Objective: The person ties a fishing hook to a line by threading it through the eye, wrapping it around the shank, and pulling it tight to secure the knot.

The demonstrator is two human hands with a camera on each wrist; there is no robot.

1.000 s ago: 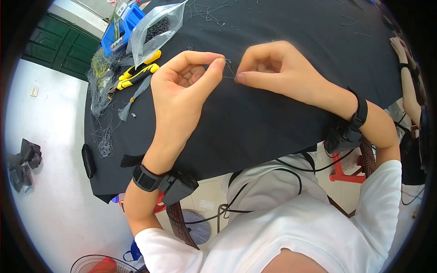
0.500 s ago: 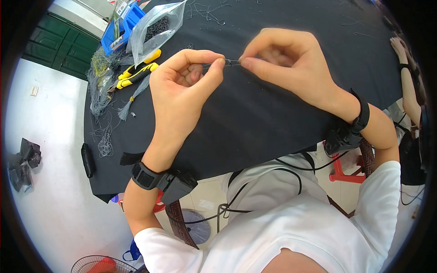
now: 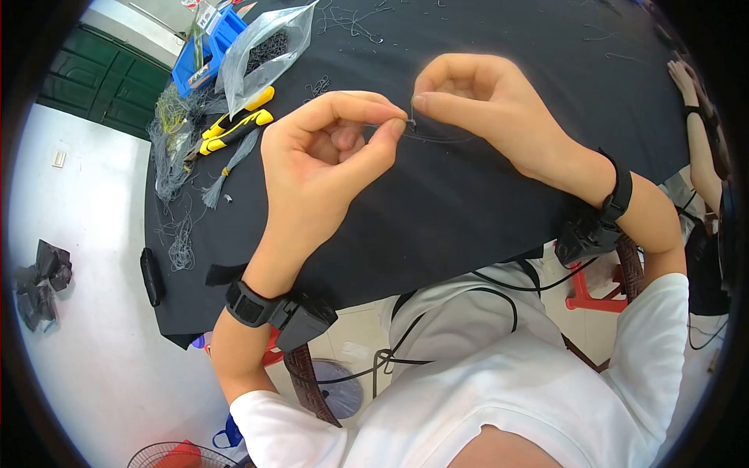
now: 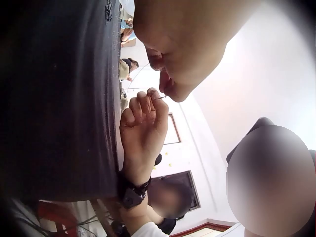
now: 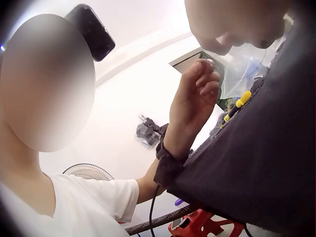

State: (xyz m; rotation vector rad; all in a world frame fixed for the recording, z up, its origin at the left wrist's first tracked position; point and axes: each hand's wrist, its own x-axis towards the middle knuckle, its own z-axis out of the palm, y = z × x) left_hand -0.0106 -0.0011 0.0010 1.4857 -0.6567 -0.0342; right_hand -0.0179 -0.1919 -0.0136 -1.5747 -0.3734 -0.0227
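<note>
In the head view my left hand (image 3: 312,175) pinches a tiny dark piece (image 3: 411,123) between thumb and forefinger. Its kind is too small to make out. A thin grey line (image 3: 445,141) runs from it in a loose curve toward the right, below my other hand. My right hand (image 3: 499,109), just up and to the right, pinches a short upright strand (image 3: 413,109) of line that rises from the piece. Both hands are above the black-covered table (image 3: 437,218), their fingertips close together. The left wrist view shows the right hand (image 4: 140,133) with its fingers curled in.
Yellow-and-black pliers (image 3: 238,131) lie left of my left hand, beside a tied bundle of grey line (image 3: 222,181) and tangled line (image 3: 168,148). Behind are a clear bag (image 3: 292,39) of small dark pieces and a blue bin (image 3: 222,35). Another person's arm (image 3: 702,160) rests at the right.
My right hand has risen from its lower spot, and its fingers now hold the strand upright. The left fingertips have shifted right and slightly down. A loose curve of line now shows at the right.
</note>
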